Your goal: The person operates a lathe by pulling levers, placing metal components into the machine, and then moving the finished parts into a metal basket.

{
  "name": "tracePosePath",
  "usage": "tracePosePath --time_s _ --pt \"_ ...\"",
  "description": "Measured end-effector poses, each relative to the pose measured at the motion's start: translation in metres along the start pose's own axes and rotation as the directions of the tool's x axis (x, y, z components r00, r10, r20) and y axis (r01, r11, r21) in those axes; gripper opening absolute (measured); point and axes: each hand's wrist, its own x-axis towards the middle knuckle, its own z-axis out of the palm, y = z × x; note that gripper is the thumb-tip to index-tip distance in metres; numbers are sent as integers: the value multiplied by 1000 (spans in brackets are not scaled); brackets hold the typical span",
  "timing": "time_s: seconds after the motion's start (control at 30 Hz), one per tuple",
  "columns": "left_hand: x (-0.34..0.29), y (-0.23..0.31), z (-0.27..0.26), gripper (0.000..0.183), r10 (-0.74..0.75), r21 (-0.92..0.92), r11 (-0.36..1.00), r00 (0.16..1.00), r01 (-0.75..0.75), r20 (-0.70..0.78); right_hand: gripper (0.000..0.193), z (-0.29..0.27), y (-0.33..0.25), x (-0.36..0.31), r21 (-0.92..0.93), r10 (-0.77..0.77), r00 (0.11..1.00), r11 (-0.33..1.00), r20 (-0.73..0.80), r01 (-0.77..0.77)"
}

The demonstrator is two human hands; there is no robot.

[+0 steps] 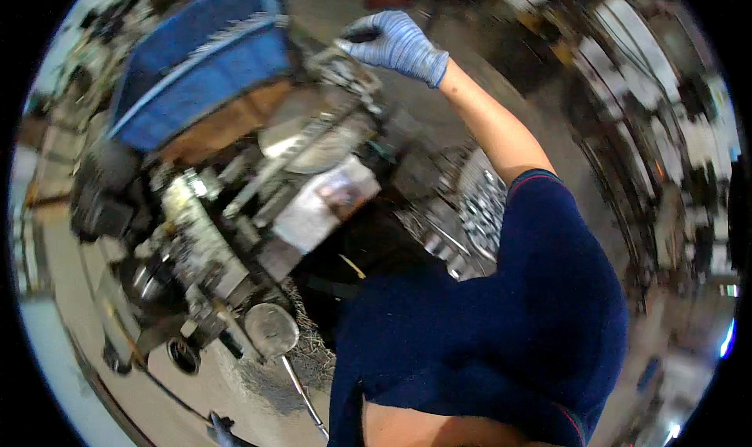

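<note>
Shirt: navy, worn by the person at work, its red-edged sleeve leading to a bare right forearm.

Bluish shape: cut by the lower edge, at the end of a thin rod. Possibly the left hand in a glove; from where I stand I cannot tell, nor whether it grips.

Disc: round, grey metal, a bright bar running down from it; shavings just beside.

Nuts: shiny small metal pieces, heaped, partly behind the sleeve.

Sheet: white, reddish blotch, on the cluttered table. A long rail lies past it.

Right hand: blue-and-white glove, well out from the body, fingers bent toward the thumb. Whether they meet on anything is too blurred to say.

Dark patch: between thumb and fingers; a small piece or the glove's own palm. If a piece, I judge it stiff, light enough for one hand, perhaps oily; best pinched across its middle.

Metal parts: grey, just below that hand; likely hard and slick, safest taken by the sides.

Bin: blue, slant-walled, left of the hand, silvery pieces inside.

Slabs: pale, far right.
</note>
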Motion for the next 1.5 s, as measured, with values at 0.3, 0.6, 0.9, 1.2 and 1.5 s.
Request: tracePosePath --time_s 0.3,0.6,0.9,1.2,1.5 --pt "-30 74 64 30 -114 -56 992 988 109 -100 58 -32 166 -296 -505 807 554 571 202 -647" --pt "-50 86 48 30 -120 -69 991 984 112 -131 69 6 182 -334 -716 893 319 447 318 -536" --pt "-52 87 36 30 -105 -103 990 986 92 -127 70 21 162 -323 -709 879 364 468 310 -527" --pt "-9 15 19 34 67 -43 997 994 -71 -88 36 -14 153 -301 -208 885 455 466 104 -860" --pt "-27 36 30 30 5 39 999 988 1 -155 16 62 -19 -76 767 311 918 516 246 -380"
